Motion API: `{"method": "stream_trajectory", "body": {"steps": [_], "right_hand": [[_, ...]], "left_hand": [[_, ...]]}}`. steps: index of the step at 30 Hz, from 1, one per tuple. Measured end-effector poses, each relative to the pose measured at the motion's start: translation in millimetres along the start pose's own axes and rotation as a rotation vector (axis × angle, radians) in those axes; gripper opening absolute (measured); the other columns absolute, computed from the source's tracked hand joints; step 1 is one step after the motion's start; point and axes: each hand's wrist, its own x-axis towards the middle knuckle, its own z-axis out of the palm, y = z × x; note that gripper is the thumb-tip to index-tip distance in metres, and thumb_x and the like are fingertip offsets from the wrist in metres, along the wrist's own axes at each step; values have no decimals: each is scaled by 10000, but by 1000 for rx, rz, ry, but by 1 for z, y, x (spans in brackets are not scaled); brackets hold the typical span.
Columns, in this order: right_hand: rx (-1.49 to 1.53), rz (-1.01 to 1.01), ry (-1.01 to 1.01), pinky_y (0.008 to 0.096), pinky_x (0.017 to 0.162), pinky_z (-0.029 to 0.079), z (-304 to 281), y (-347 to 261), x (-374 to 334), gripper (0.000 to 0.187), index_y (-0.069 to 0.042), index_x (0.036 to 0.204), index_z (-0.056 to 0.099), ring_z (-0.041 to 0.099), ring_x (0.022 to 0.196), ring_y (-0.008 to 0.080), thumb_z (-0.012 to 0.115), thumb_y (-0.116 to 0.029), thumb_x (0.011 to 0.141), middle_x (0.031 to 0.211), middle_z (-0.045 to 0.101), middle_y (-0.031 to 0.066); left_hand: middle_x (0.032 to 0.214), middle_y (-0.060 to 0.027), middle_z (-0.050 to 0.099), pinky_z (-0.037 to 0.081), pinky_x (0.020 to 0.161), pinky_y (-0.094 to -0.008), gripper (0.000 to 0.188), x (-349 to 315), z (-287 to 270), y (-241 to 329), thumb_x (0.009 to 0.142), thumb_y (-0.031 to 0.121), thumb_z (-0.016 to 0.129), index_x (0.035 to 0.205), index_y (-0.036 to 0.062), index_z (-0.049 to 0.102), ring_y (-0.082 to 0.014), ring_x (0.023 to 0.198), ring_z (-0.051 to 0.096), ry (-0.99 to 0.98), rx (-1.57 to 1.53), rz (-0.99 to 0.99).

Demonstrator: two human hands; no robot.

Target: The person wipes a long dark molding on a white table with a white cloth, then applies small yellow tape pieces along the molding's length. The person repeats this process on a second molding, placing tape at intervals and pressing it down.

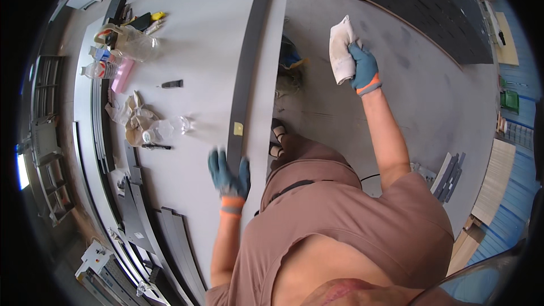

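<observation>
My right hand [365,69], in a blue-grey work glove with an orange cuff, is closed around a folded whitish cloth [341,51]. It is held out to the right, over the floor and away from the table. At the near end of a long dark grey strip [246,73] is my left hand [228,177], gloved the same way, slightly blurred and with its fingers apart. Whether it touches the strip I cannot tell. The strip lies along the right edge of the white table [204,39] and carries two small yellowish patches.
Across the table lie a clear bottle [167,128], crumpled beige cloth [136,122], a small black tube [171,84], a pink block [122,76] and a large clear jug [136,44]. More dark strips [178,243] line its left side. A dark panel [419,11] stands at far right.
</observation>
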Motion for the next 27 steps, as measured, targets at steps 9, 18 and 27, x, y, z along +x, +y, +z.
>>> {"method": "stream_trajectory", "body": {"steps": [9,18,27], "right_hand": [[-174,6,165,301,903,534,-33,14,-142,324,52,1264,686,665,1002,163,640,-139,1005,1171,713,85],[-56,-115,299,291,898,566,-71,-35,-197,360,39,1335,642,687,1030,163,599,-99,1005,1200,700,81],[333,109,-19,333,1014,531,-67,3,-216,413,24,1436,557,655,1174,211,542,-124,1050,1311,663,108]], "left_hand": [[1480,-322,482,388,1156,-522,656,63,131,200,953,308,685,1470,-40,478,-504,1371,466,132,-861,683],[1044,-216,713,539,893,-391,284,-22,241,88,1049,200,607,1258,13,654,-318,964,689,-676,-782,-67],[1421,-298,559,456,1105,-491,625,6,120,205,989,317,634,1477,-43,485,-499,1276,566,4,-975,656]]}}
